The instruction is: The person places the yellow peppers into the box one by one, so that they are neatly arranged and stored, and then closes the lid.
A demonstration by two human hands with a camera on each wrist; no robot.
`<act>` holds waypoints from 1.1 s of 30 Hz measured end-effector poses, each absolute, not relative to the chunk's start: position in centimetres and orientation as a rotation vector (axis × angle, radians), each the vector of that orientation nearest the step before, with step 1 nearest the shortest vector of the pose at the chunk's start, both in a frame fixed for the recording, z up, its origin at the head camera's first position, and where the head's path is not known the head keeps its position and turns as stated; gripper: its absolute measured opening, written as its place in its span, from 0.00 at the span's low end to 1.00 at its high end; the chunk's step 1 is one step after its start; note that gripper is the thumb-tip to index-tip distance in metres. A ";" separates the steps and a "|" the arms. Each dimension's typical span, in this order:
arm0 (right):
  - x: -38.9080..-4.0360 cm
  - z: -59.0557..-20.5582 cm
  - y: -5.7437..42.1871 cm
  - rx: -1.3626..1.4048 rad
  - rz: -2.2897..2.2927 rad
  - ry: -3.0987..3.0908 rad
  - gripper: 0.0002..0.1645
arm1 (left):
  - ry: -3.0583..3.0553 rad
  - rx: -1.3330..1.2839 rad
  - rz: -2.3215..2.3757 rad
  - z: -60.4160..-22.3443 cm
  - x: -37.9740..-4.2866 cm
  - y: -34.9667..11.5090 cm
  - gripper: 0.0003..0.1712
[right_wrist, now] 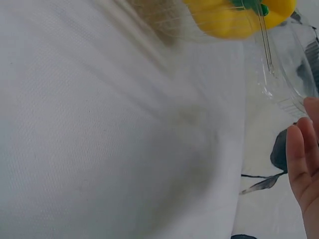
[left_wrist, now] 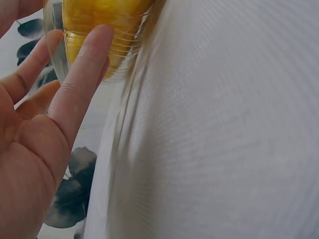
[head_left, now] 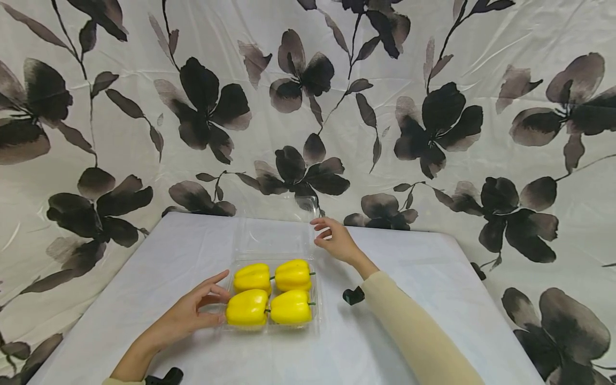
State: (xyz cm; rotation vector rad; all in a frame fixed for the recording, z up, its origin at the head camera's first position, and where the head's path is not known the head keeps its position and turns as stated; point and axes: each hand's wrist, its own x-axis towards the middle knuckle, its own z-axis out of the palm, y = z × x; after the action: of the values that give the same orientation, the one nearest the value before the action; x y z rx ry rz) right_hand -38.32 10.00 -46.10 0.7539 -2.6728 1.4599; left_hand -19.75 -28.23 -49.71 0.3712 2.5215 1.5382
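A clear plastic clamshell box (head_left: 269,329) holds several yellow bell peppers (head_left: 246,307) with green stems, set in rows. Its transparent lid (head_left: 274,238) is raised at the far side, its edges faint against the cloth. My left hand (head_left: 194,310) is at the box's left side, fingers spread and thumb at the near left corner. In the left wrist view the thumb (left_wrist: 82,74) lies against the ribbed clear wall. My right hand (head_left: 339,243) reaches to the lid's right edge, its fingertips touching or very close to it. Most of that hand is outside the right wrist view.
The box stands on a table covered with a white cloth (head_left: 409,278). Behind the table hangs a pale curtain (head_left: 366,32) with dark flower prints. Dark wrist straps (head_left: 353,295) show beside the sleeves.
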 end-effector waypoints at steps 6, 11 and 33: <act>-37.7 -45.6 10.0 0.795 1.392 -2.654 0.29 | 2.503 0.378 1.547 -49.9 -19.8 -28.5 0.23; -37.3 -45.3 10.0 0.828 1.333 -2.626 0.29 | 2.503 0.382 1.547 -50.1 -19.8 -28.7 0.23; -35.3 -44.2 10.9 0.927 1.288 -2.508 0.34 | 2.516 0.383 1.537 -50.0 -20.0 -28.5 0.23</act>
State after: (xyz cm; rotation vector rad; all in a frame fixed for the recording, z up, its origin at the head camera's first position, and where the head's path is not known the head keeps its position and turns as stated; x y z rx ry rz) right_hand -35.31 10.91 -44.18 0.9269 -2.5081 1.2882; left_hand -20.03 -28.46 -49.96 0.3834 2.5163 1.5367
